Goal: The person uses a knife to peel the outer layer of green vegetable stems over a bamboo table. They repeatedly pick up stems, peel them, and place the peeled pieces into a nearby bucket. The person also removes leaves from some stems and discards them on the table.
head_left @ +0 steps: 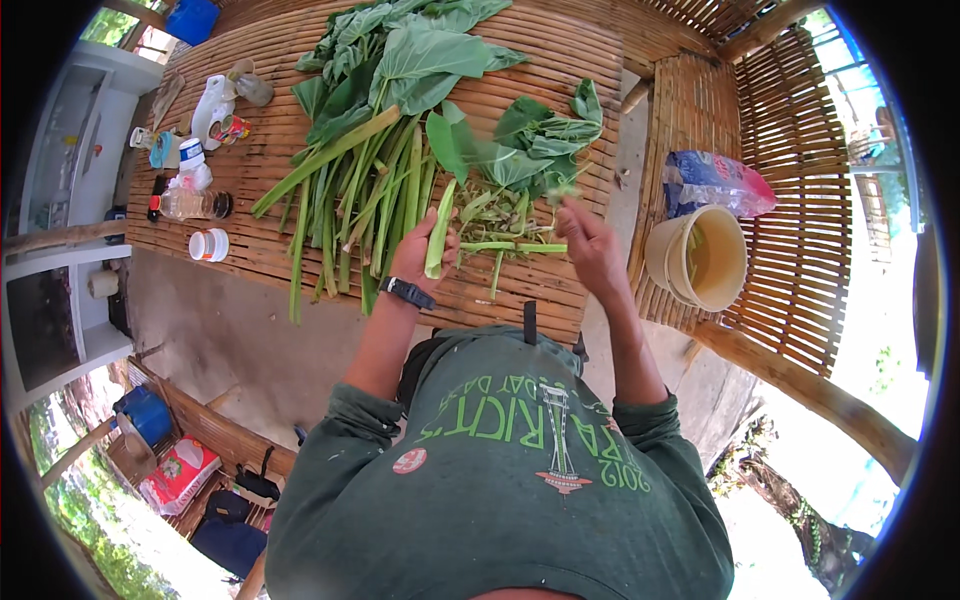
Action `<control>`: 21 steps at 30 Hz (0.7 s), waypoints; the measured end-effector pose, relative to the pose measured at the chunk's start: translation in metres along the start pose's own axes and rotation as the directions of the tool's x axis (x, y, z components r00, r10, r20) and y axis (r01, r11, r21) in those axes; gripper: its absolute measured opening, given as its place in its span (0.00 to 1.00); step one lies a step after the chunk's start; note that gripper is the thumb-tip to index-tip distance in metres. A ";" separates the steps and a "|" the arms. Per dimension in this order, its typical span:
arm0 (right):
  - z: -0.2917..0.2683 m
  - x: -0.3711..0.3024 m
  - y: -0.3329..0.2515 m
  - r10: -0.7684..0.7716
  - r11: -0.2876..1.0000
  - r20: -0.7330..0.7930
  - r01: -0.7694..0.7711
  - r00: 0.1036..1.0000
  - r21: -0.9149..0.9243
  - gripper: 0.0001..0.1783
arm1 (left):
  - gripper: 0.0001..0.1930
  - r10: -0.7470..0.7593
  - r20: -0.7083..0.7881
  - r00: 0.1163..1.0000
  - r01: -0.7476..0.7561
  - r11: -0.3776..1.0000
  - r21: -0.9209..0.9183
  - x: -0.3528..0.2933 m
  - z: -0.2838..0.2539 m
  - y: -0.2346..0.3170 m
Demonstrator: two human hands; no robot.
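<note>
My left hand [412, 257] is closed around a short green taro stalk [439, 232], held upright above the near edge of the bamboo table [240, 130]. To the right, my right hand [592, 248] pinches a thin, pale green strip [564, 192], blurred at its end. Left of my hands lies a heap of long taro stalks [350, 200], their large leaves [425, 65] spread toward the far side. Between the hands, stringy peelings [492, 212] and a few cut stalk pieces [515, 246] rest on the slats. Behind them sits a smaller bunch of wilted leaves [550, 140].
A cream bucket [657, 252] with green pieces inside stands on the bamboo bench at right, beside a purple-and-pink plastic bag [715, 182]. On the table's left are a bottle of brown liquid [192, 205], a white tub [209, 245], a can [232, 129] and a glass jar [255, 90].
</note>
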State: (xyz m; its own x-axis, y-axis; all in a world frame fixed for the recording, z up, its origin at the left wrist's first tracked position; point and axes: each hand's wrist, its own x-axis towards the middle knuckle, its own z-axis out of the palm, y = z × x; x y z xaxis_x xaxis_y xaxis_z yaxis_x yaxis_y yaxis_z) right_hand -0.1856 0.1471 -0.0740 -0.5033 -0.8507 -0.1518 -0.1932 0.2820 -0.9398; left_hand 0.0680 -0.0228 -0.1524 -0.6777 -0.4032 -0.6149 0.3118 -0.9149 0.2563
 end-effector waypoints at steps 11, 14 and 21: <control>0.068 -0.051 -0.039 -0.337 0.913 0.264 0.382 0.904 -0.145 0.29 | 0.15 0.008 -0.149 0.989 0.000 0.999 0.053 0.020 0.039 -0.030; 0.066 -0.050 -0.042 -0.357 0.908 0.256 0.398 0.899 -0.130 0.27 | 0.16 0.007 -0.132 0.991 -0.002 0.999 0.044 0.026 0.030 -0.032; 0.062 -0.049 -0.046 -0.292 0.933 0.319 0.342 0.902 -0.110 0.25 | 0.16 0.118 -0.162 0.980 -0.124 0.992 -0.028 0.023 0.033 -0.033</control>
State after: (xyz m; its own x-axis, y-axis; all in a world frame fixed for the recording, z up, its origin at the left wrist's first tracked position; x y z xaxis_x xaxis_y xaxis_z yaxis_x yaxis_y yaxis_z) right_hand -0.0996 0.1487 -0.0426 -0.1286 -0.9909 0.0402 -0.4449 0.0214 -0.8953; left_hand 0.0202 -0.0023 -0.1506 -0.5199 -0.4997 -0.6928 0.4118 -0.8572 0.3093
